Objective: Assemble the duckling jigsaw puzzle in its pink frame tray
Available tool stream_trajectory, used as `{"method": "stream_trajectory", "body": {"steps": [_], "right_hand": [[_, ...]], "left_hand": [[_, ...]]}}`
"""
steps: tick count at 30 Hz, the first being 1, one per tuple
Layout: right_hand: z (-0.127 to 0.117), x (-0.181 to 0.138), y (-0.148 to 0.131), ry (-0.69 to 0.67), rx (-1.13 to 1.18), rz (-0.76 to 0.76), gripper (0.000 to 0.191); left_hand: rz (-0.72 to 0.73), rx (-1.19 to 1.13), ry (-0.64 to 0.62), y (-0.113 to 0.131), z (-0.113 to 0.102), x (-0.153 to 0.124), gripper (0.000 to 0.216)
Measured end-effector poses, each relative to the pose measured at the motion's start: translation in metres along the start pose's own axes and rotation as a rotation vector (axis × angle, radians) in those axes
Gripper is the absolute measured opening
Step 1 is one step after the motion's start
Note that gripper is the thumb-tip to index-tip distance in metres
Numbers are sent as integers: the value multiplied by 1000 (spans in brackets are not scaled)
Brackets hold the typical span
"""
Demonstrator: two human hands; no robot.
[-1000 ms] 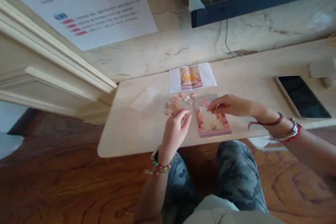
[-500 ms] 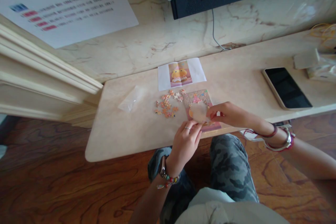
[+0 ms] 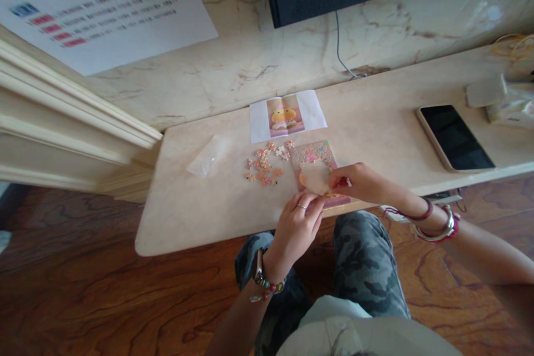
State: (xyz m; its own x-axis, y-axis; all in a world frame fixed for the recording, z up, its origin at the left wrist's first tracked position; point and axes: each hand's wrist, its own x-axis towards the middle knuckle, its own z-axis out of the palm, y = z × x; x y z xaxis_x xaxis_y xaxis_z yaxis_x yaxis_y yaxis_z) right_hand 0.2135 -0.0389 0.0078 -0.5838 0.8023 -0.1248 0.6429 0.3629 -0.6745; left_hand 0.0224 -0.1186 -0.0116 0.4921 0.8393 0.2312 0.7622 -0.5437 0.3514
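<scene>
L hand (image 3: 301,222) at near-L edge of puzzle board (image 3: 311,152) — R hand (image 3: 359,181) over its R side; via cam I can't tell if either's gripping. Loose pcs (image 3: 263,166) L of board, printed pic (image 3: 287,115) behind — 1 phone (image 3: 456,138) well R.

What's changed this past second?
The left hand moved right, from beside the loose orange puzzle pieces to the near-left corner of the pink rectangular puzzle; any grasp is unclear. The right hand stays over the puzzle's right part; the white picture sheet stayed put.
</scene>
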Motion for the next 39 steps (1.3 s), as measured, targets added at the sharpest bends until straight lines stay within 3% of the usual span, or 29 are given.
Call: {"method": "stream_trajectory", "body": {"steps": [9, 19, 24, 28, 34, 39], "right_hand": [[6, -4, -4, 59, -91, -50, 12], [31, -40, 7, 277, -263, -405, 23], [41, -53, 11, 323, -336, -353, 28], [36, -52, 13, 313, -146, -351, 29], [19, -54, 25, 569, -42, -262, 28], [19, -49, 26, 458, -113, -359, 26]], "left_hand": [[-1, 55, -35, 0, -1, 2, 33], [14, 119, -72, 1, 4, 2, 36], [52, 180, -104, 3, 4, 2, 37], [61, 150, -87, 1, 5, 5, 34], [68, -13, -1, -7, 4, 6, 35], [69, -107, 124, -20, -9, 6, 37]]}}
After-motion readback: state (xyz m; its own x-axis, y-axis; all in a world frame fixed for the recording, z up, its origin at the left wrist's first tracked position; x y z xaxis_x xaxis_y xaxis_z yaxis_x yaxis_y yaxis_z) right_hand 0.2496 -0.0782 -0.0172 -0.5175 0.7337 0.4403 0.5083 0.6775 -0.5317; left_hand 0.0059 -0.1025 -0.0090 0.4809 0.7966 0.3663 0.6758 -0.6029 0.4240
